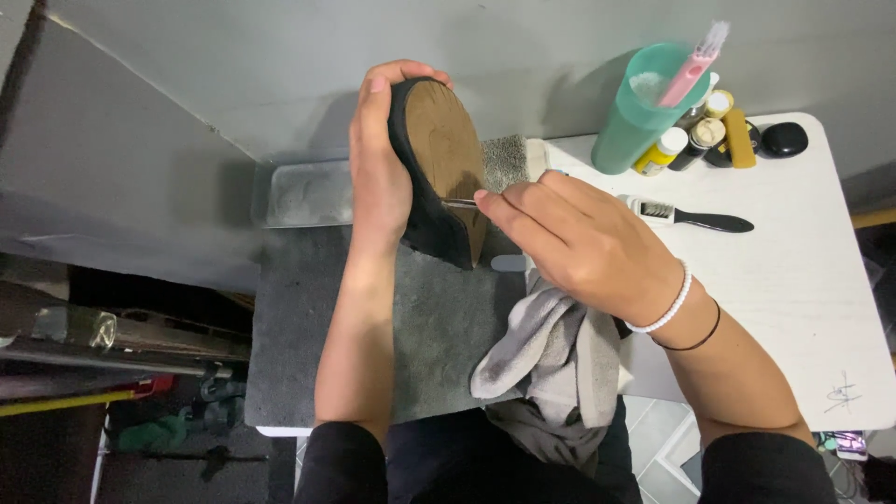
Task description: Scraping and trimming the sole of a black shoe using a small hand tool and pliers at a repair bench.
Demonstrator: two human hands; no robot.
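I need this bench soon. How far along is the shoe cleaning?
Midway, probably. Done: the brown sole looks mostly clean. In hand: left hand holds the shoe up; right hand picks at the sole with a thin tool. Left: grey cloth and black-handled brush lie unused.

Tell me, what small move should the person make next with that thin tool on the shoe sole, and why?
Probably draw the thin metal tool a little further along the edge of the tan sole. The right hand pinches it with its tip at the sole's rim, while the left hand holds the shoe tilted, sole up, above the grey mat.
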